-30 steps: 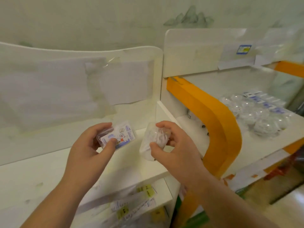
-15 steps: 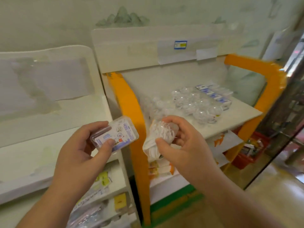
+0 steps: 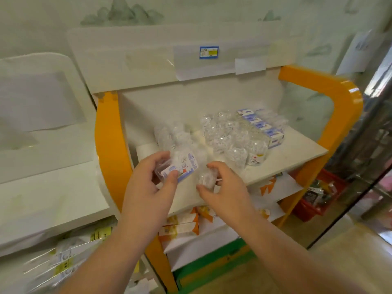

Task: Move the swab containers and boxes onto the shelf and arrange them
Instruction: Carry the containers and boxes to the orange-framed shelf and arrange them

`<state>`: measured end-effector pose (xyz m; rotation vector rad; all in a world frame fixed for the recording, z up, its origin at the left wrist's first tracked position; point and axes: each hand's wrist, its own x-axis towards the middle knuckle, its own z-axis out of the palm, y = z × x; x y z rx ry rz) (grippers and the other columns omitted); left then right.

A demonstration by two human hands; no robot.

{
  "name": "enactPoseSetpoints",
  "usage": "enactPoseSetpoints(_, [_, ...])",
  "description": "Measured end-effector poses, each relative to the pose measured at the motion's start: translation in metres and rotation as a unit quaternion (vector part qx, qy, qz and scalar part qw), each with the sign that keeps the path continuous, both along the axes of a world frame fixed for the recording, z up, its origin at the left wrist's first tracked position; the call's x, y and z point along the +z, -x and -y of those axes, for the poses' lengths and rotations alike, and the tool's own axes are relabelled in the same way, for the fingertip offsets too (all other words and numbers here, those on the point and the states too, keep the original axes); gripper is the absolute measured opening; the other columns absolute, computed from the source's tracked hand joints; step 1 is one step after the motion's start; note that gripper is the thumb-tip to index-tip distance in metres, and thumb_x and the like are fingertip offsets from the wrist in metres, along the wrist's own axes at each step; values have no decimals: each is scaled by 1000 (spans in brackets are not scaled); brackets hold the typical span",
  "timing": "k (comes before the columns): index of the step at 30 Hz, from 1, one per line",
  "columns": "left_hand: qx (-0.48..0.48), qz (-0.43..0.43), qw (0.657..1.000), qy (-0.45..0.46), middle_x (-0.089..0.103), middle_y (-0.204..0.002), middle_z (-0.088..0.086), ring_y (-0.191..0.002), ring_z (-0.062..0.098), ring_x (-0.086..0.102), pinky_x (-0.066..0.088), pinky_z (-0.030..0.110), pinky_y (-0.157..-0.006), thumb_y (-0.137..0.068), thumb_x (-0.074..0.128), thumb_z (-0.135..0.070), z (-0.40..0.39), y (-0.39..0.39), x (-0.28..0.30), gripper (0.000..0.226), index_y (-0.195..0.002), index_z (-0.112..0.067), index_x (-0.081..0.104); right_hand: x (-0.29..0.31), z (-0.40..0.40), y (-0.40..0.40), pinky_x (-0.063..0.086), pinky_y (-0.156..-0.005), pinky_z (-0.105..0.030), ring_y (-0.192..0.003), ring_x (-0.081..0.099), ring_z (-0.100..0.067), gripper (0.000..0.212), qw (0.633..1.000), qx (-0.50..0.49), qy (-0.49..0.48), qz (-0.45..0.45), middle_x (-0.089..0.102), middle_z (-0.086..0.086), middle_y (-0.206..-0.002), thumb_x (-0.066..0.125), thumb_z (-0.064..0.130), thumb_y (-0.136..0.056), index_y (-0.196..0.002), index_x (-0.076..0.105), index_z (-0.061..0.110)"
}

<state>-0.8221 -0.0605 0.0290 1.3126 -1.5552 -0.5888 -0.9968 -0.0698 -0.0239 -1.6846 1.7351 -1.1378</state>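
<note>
Head view: both hands out over the front edge of the white shelf [image 3: 297, 154], which sits inside an orange frame [image 3: 110, 145]. Left hand [image 3: 148, 187] pinches a flat clear swab box [image 3: 179, 167], thumb on the printed label, fingers behind; label faces up, probably so it can be set down facing the same way as the stock. Right hand [image 3: 224, 187] curls round a small clear swab container [image 3: 206, 178], thumb and fingers closed on its sides, just above the shelf surface. Contact with the shelf cannot be told; motion blur.

Already on the shelf: a cluster of clear round containers [image 3: 231, 136] mid-shelf, and a row of blue-labelled boxes [image 3: 263, 128] at the right, edges touching, running front to back. Like grouped with like.

Judgement: each held item goes to its own group, box right, container into the cluster. Bare space at front-left leaves room.
</note>
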Motion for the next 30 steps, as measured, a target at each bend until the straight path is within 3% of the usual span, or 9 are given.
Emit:
enactPoseSetpoints(4, [12, -18, 1000, 1, 60, -116, -24, -107, -11, 55, 43, 0, -77, -90, 65, -24, 27, 10, -1, 38, -124, -37, 54, -10, 39, -7, 49, -88, -23, -106, 54, -5, 54, 994, 64, 4, -89, 48, 15, -127, 72, 40, -81, -129, 48, 33])
enactPoseSetpoints(7, [10, -9, 1000, 1, 60, -119, -21, -110, -3, 57, 49, 12, -86, -90, 65, -25, 43, 17, -1, 38, -124, -36, 55, -16, 63, -15, 52, -89, -28, -106, 56, -7, 57, 987, 106, 25, -121, 47, 11, -126, 69, 40, -82, -133, 46, 32])
enactPoseSetpoints(10, [10, -17, 1000, 1, 61, -118, -21, -110, 0, 59, 53, 29, -91, -89, 65, -26, 57, 21, 3, 37, -122, -40, 54, -21, 87, -26, 54, -89, -34, -117, 55, -14, 67, 976, 145, 57, -150, 46, 5, -138, 64, 42, -85, -145, 35, 35])
enactPoseSetpoints(14, [19, -8, 1000, 8, 63, -117, -18, -108, 2, 60, 53, 30, -90, -88, 66, -26, 72, 20, 6, 37, -122, -36, 56, -27, 105, -39, 52, -93, -40, -126, 46, -22, 75, 963, 157, 61, -209, 39, 1, -146, 58, 42, -87, -152, 21, 35])
enactPoseSetpoints(18, [13, -25, 1000, 6, 65, -115, -14, -107, 3, 62, 53, 31, -91, -87, 68, -22, 80, 19, 9, 36, -121, -32, 59, -28, 116, -46, 43, -106, -43, -138, 32, -24, 78, 950, 169, 73, -253, 29, -2, -155, 54, 45, -88, -154, 16, 28])
enactPoseSetpoints(20, [13, -30, 999, 10, 66, -115, -12, -107, 5, 63, 53, 31, -91, -87, 68, -21, 84, 21, 10, 36, -120, -31, 59, -26, 117, -43, 42, -107, -41, -136, 33, -25, 77, 944, 179, 88, -262, 32, -4, -153, 57, 44, -87, -153, 22, 24])
enactPoseSetpoints(24, [31, -30, 999, 12, 67, -111, -13, -103, 4, 64, 54, 26, -85, -86, 69, -21, 93, 32, 11, 35, -117, -33, 59, -10, 105, -24, 49, -90, -43, -113, 45, -27, 58, 938, 210, 96, -258, 50, -7, -128, 65, 39, -80, -131, 49, 15])
enactPoseSetpoints(28, [45, -30, 999, 11, 68, -103, -10, -94, 6, 66, 55, 28, -77, -83, 72, -18, 109, 54, 11, 32, -108, -35, 60, 10, 95, 22, 43, -94, -25, -112, 47, -14, 45, 950, 213, 100, -206, 52, 7, -118, 66, 42, -83, -123, 54, 24])
enactPoseSetpoints(30, [50, -26, 998, 13, 68, -97, -10, -88, -1, 65, 52, 17, -71, -82, 73, -17, 116, 72, 12, 29, -100, -34, 60, 18, 94, 58, 39, -95, -20, -114, 46, -7, 44, 958, 198, 99, -180, 51, 15, -120, 64, 45, -86, -125, 54, 29])
